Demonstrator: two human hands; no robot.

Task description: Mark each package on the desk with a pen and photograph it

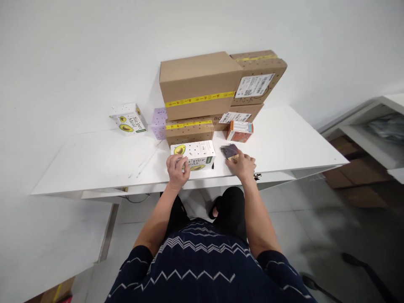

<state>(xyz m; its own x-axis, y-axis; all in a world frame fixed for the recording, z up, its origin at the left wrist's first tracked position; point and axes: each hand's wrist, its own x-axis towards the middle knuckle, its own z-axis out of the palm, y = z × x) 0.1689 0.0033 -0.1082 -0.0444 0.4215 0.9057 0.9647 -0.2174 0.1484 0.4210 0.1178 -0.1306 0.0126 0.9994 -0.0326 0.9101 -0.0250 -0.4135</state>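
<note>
Two white avocado-printed boxes are in view: the front avocado box (202,150), near the table's front edge, and a second avocado box (132,120), farther back and to its left. Four brown cartons stand behind the front avocado box: a small taped carton (189,132) directly behind it, a large carton (202,80) above that, and, back and to its right, a labelled carton (255,82) over a lower carton (257,112). One purple box (159,124) is behind and left of it; one orange box (240,134) is behind and right.

The left hand (177,168) bends its fingers against the front avocado box's left end; whether that grip is firm, I cannot tell. The right hand (243,166), palm down, has its grip closed on one dark flat item (230,150), just right of the front avocado box. Both forearms reach forward.

The white table (284,139) meets a pale wall (78,50); a shelf unit (389,102) stands well to the right.
</note>
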